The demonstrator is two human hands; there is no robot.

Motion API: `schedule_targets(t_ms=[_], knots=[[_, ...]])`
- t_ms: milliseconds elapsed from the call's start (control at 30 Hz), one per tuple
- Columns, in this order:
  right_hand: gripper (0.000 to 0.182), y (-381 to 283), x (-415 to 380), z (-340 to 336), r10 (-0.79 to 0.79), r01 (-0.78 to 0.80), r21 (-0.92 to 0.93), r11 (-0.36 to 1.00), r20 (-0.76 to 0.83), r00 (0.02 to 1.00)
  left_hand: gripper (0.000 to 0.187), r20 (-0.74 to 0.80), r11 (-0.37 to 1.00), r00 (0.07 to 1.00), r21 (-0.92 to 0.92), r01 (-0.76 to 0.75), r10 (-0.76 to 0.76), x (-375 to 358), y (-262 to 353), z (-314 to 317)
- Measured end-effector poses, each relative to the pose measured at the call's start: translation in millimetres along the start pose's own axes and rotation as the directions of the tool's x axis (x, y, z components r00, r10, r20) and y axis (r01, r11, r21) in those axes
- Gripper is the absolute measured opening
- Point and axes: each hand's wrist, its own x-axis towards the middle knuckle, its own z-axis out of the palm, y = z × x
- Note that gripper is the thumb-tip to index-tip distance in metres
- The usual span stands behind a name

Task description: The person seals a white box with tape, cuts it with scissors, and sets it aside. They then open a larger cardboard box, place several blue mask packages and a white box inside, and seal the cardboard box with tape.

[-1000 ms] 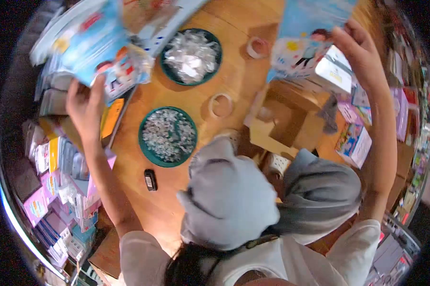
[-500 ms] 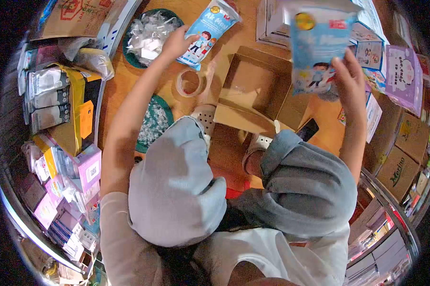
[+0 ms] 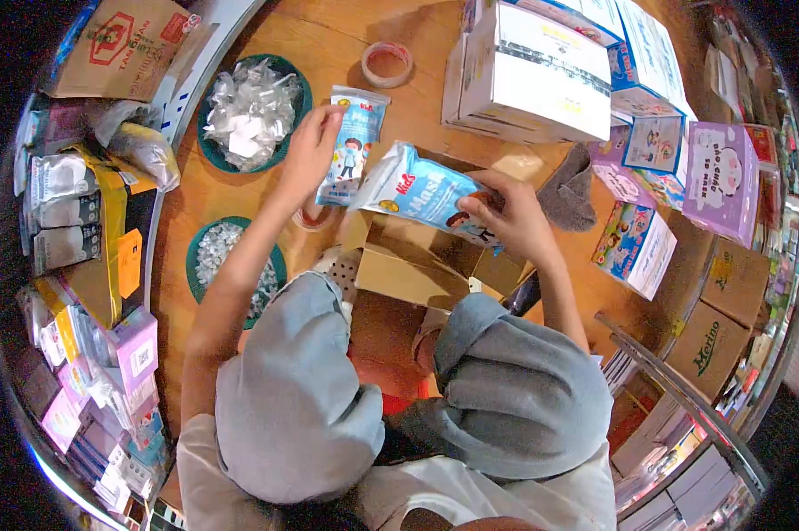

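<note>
My left hand [image 3: 312, 152] has its fingers closed on the side of a blue-and-white pack of kids' masks [image 3: 353, 146], which stands nearly upright in view. With my right hand [image 3: 513, 217] I grip the end of a second such mask pack [image 3: 430, 190], tilted across the top of an open cardboard box [image 3: 414, 273]. The two packs come close together at their near ends. Part of the box's inside is hidden beneath the right-hand pack. A roll of tape [image 3: 313, 215] lies partly hidden by the box and the left-hand pack.
Green tubs of clear plastic scraps [image 3: 206, 146] and small white bits [image 3: 193, 274] stand at left. Another tape roll [image 3: 387, 65] lies farther back. White cartons [image 3: 541, 75], a grey cloth [image 3: 569, 190] and printed mask boxes [image 3: 636, 250] are at right.
My right hand has brought its mask pack inward and down over the open box, turning it sideways. My left hand keeps the other pack, now more upright. The whole view has shifted.
</note>
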Motion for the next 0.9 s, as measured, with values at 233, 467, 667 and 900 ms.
schedule_targets(t_ms=[233, 467, 667, 900], knots=[[0.030, 30, 2, 17, 0.056, -0.065, -0.131, 0.989, -0.070, 0.996, 0.043, 0.279, 0.996, 0.958, 0.073, 0.051, -0.070, -37, 69, 5], [0.029, 30, 11, 33, 0.156, -0.185, -0.278, 0.943, -0.124, 0.980, 0.045, 0.093, 0.866, 0.973, 0.443, -0.232, 0.213, -56, 66, 12], [0.026, 43, 22, 64, 0.132, -0.218, -0.457, 0.862, -0.213, 0.968, 0.037, 0.504, 0.544, 0.742, 0.506, -0.669, 0.443, -73, 67, 46], [0.017, 58, 36, 88, -0.103, -0.042, -0.621, 0.783, -0.197, 0.975, 0.044, 0.647, 0.480, 0.743, 0.604, -0.636, 0.170, -109, 42, 90]])
